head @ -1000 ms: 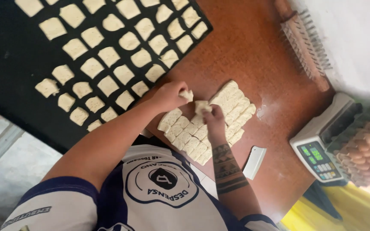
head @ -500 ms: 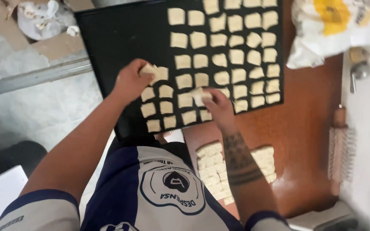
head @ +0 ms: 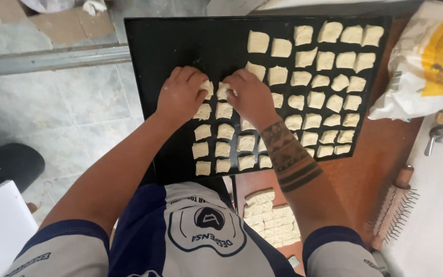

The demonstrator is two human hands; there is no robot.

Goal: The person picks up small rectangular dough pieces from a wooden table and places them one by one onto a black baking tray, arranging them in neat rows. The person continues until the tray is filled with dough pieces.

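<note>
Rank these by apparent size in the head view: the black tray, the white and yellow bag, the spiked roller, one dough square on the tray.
1. black tray
2. white and yellow bag
3. spiked roller
4. dough square

Light was pretty even and soft, daylight-ish, no hard shadows, just faint ones under the hands on the black tray (head: 149, 61). The white counter (head: 437, 205) on the right looked a bit blown out. Mostly sharp, slight wide-angle bending at the edges, shirt (head: 196, 236) up close slightly soft.
</note>
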